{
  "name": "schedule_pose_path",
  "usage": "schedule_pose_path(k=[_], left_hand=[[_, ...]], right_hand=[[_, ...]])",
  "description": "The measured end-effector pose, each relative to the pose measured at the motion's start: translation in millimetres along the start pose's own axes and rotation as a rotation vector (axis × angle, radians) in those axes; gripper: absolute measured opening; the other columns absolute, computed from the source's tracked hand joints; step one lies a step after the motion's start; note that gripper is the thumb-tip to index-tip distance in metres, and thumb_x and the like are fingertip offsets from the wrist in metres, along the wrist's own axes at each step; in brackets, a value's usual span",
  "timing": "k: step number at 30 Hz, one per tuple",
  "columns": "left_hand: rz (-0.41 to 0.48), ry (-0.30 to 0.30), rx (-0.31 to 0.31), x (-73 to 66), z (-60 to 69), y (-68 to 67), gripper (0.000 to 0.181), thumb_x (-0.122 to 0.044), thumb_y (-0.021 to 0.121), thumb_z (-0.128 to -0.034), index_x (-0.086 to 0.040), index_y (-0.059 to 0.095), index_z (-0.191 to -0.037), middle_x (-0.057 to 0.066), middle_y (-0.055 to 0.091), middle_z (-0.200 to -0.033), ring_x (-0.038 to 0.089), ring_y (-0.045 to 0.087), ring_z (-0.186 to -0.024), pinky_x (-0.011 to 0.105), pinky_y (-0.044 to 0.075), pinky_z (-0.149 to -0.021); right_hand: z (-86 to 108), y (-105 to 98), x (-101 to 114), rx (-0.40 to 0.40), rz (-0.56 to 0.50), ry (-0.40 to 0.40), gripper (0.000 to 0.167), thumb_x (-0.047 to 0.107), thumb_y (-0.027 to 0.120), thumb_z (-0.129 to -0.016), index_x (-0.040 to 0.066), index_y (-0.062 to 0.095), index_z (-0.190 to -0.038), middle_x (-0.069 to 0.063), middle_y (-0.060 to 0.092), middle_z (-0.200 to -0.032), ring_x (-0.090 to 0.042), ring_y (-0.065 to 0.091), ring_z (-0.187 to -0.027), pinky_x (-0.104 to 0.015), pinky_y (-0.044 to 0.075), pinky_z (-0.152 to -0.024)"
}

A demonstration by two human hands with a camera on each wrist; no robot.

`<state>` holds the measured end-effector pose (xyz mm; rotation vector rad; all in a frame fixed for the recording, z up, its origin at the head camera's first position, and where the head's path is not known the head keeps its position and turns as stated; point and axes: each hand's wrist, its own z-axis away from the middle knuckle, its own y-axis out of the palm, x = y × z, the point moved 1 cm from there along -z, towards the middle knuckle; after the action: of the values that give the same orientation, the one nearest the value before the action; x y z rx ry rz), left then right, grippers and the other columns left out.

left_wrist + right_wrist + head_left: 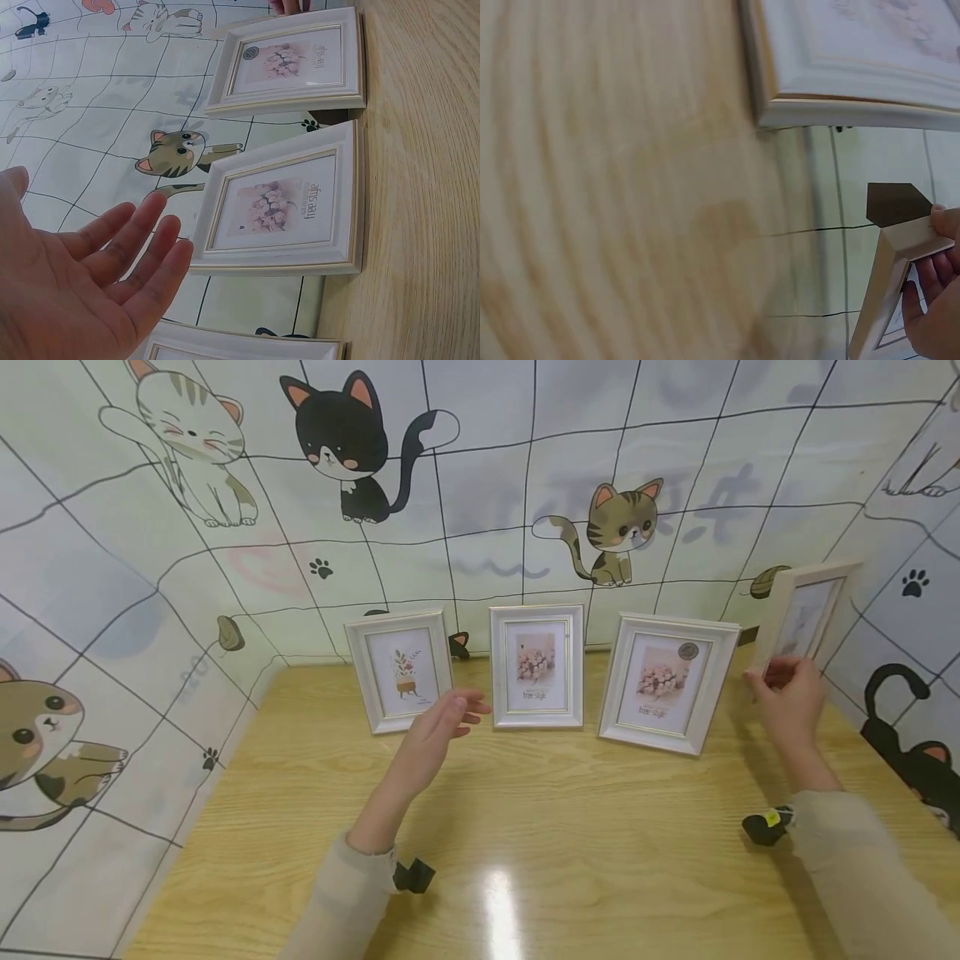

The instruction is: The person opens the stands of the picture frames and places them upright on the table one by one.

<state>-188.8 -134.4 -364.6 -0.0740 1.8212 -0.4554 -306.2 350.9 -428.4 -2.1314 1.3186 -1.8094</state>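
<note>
At the far right, my right hand (791, 702) grips the lower part of a light-coloured picture frame (776, 610), which is turned edge-on toward the middle. In the right wrist view, thumb and fingers pinch that frame's edge, and a brown stand flap (898, 202) sticks out behind it. Whether it touches the table cannot be told. My left hand (431, 739) hovers in front of the left picture frame (360, 668), which has a potted-plant print. Its fingers are relaxed and hold nothing. Nearby stand a middle white frame (536, 722) and another white frame (652, 739) bearing a round dark sticker.
A wood-grain table (555, 827) lies under everything. Behind and on both sides hangs a white cloth (480, 485) printed with grid lines and cartoon cats. Small black devices are strapped at both wrists.
</note>
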Motion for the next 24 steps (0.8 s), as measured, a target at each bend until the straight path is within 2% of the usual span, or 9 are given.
schedule_pose_path(k=[2, 4, 7, 9, 14, 15, 20, 24], left_hand=[[0.001, 0.001, 0.0, 1.4, 0.7, 0.1, 0.05, -0.037, 0.027, -0.1091, -0.004, 0.053, -0.136, 0.02, 0.063, -0.13, 0.033, 0.061, -0.118, 0.049, 0.052, -0.104], [0.001, 0.0, 0.0, 2.5, 1.3, 0.3, 0.049, -0.036, 0.027, -0.1091, -0.005, 0.053, -0.136, 0.02, 0.064, -0.13, 0.033, 0.061, -0.118, 0.049, 0.052, -0.103], [0.003, -0.005, 0.004, 3.1, 1.9, 0.6, 0.049, -0.035, 0.027, -0.109, -0.004, 0.053, -0.136, 0.018, 0.064, -0.129, 0.033, 0.061, -0.118, 0.048, 0.052, -0.104], [0.0, -0.01, 0.004, 3.2, 2.3, 0.2, 0.049, -0.035, 0.027, -0.109, -0.004, 0.054, -0.135, 0.018, 0.064, -0.129, 0.033, 0.061, -0.118, 0.048, 0.052, -0.103], [0.0, -0.019, 0.003, 2.5, 2.5, -1.3, 0.048, -0.036, 0.029, -0.1091, -0.004, 0.055, -0.134, 0.017, 0.064, -0.129, 0.032, 0.061, -0.119, 0.048, 0.052, -0.103], [0.001, -0.018, 0.003, 2.2, 2.2, -1.1, 0.048, -0.036, 0.029, -0.1091, -0.004, 0.055, -0.134, 0.017, 0.064, -0.129, 0.032, 0.061, -0.119, 0.049, 0.052, -0.103], [-0.026, -0.013, 0.003, 1.4, 0.9, -2.2, 0.047, -0.034, 0.031, -0.1092, -0.001, 0.055, -0.133, 0.017, 0.065, -0.129, 0.032, 0.061, -0.118, 0.048, 0.052, -0.103], [-0.131, 0.003, -0.023, -1.0, -2.8, -8.1, 0.04, -0.032, 0.04, -0.1079, -0.003, 0.056, -0.131, 0.014, 0.067, -0.126, 0.03, 0.063, -0.117, 0.047, 0.054, -0.101]], right_hand=[[3.0, 2, -5, 0.041, 0.044, -0.005, 0.035, 0.024, 0.067, -0.094, 0.003, 0.053, -0.117, 0.007, 0.05, -0.094, 0.008, 0.039, -0.076, -0.01, 0.036, -0.068], [6.6, 2, -11, 0.091, 0.086, -0.008, 0.043, 0.024, 0.065, -0.095, -0.005, 0.051, -0.124, -0.004, 0.054, -0.1, 0.007, 0.038, -0.075, -0.012, 0.036, -0.067], [11.8, 2, -18, 0.127, 0.134, -0.025, 0.045, 0.021, 0.065, -0.095, -0.008, 0.05, -0.126, -0.018, 0.058, -0.106, 0.005, 0.038, -0.073, -0.014, 0.036, -0.065], [13.9, 2, -21, 0.146, 0.162, -0.049, 0.045, 0.019, 0.066, -0.093, -0.011, 0.051, -0.124, -0.024, 0.059, -0.107, -0.003, 0.046, -0.077, -0.016, 0.036, -0.064], [14.4, 2, -16, 0.25, 0.218, -0.092, 0.048, 0.021, 0.069, -0.091, -0.014, 0.05, -0.118, -0.03, 0.058, -0.106, -0.038, 0.056, -0.092, -0.028, 0.039, -0.067], [13.9, 1, -14, 0.278, 0.228, -0.098, 0.048, 0.021, 0.069, -0.091, -0.014, 0.049, -0.118, -0.031, 0.058, -0.106, -0.041, 0.057, -0.094, -0.03, 0.04, -0.067], [12.5, 2, -7, 0.385, 0.263, -0.115, 0.05, 0.023, 0.067, -0.094, -0.016, 0.047, -0.117, -0.036, 0.058, -0.108, -0.047, 0.058, -0.095, -0.04, 0.047, -0.069], [13.2, -1, -5, 0.45, 0.305, -0.096, 0.061, 0.035, 0.062, -0.097, -0.017, 0.045, -0.122, -0.037, 0.056, -0.112, -0.048, 0.058, -0.098, -0.044, 0.048, -0.071]])
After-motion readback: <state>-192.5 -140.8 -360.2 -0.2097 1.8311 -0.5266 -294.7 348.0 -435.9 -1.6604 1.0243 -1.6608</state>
